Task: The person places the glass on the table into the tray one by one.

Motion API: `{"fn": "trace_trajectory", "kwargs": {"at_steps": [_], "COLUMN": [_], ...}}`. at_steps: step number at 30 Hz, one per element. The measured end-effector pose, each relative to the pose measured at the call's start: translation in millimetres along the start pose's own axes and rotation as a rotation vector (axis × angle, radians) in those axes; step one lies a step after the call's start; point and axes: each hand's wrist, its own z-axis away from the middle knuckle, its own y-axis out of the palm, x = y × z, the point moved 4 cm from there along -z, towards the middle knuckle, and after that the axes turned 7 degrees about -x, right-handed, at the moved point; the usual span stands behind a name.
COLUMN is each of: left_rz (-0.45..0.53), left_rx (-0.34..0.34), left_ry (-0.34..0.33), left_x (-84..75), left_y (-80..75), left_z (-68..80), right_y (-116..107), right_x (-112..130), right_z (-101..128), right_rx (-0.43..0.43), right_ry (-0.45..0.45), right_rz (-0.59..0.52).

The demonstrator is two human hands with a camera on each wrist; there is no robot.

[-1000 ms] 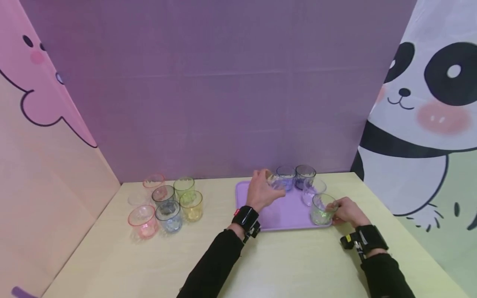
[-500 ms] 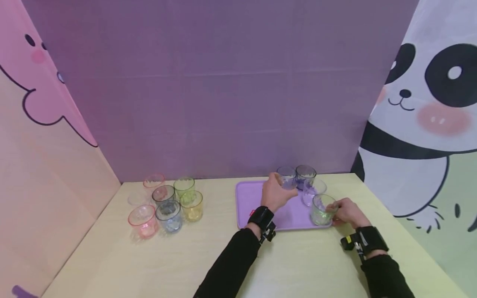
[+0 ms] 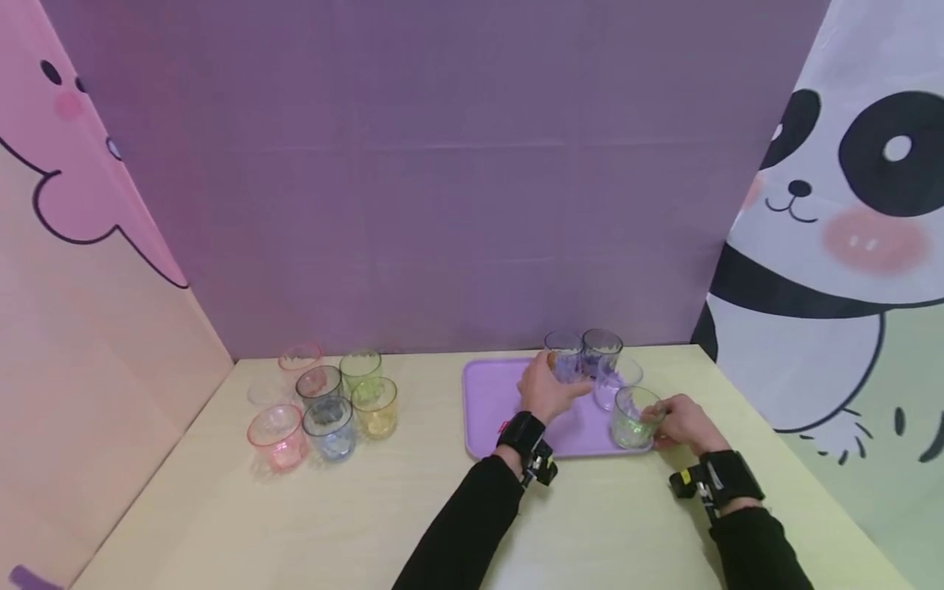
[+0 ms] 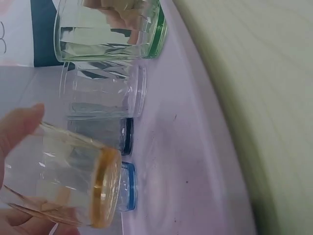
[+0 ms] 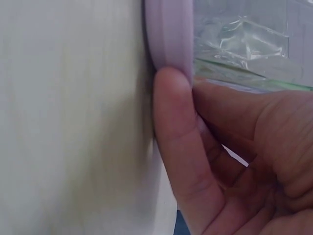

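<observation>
My left hand (image 3: 547, 392) holds a clear glass with an amber base (image 4: 100, 188) over the purple tray (image 3: 485, 410). In the left wrist view the thumb and fingers grip its sides, and the base looks tilted just off the tray. Close by on the tray stand a blue-based glass (image 4: 129, 186), a dark glass (image 3: 602, 348), a colourless glass (image 3: 618, 373) and a green glass (image 3: 634, 422). At the tray's front right corner, my right hand (image 3: 684, 422) pinches the rim, its thumb beside the green glass; one fingertip (image 5: 173, 88) presses the outer edge.
Several tinted glasses stand grouped on the left of the table, among them a pink glass (image 3: 279, 442), a blue glass (image 3: 329, 434) and a yellow glass (image 3: 376, 410). A purple backdrop (image 3: 442, 205) rises behind the table (image 3: 295, 524), with printed panels at both sides.
My left hand has moved right across the tray with the amber-based glass, towards the standing glasses. The right hand stays at the tray corner.
</observation>
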Motion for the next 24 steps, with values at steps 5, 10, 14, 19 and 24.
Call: {"fn": "trace_trajectory", "kwargs": {"at_steps": [5, 10, 14, 19, 24], "left_rz": [0.018, 0.038, 0.04, 0.006, 0.012], "left_rx": [0.023, 0.056, 0.06, 0.07, 0.097], "left_ry": [-0.03, -0.019, 0.013, 0.041, 0.045], "left_x": [2.4, 5.8, 7.4, 8.6, 6.5], "left_y": [3.1, 8.0, 12.2, 16.6, 17.8], "left_z": [0.0, -1.9, -5.9, -8.7, -6.1], "right_y": [-1.1, -0.1, 0.9, 1.0, -0.1], "right_x": [0.4, 1.3, 3.3, 3.6, -0.2], "right_z": [0.4, -0.1, -1.5, -2.3, -1.0], "right_rx": [-0.007, -0.003, -0.007, -0.006, -0.002], "right_ry": [-0.002, 0.009, 0.018, 0.027, 0.026], "right_rz": [0.013, 0.014, 0.023, 0.023, 0.017]}}
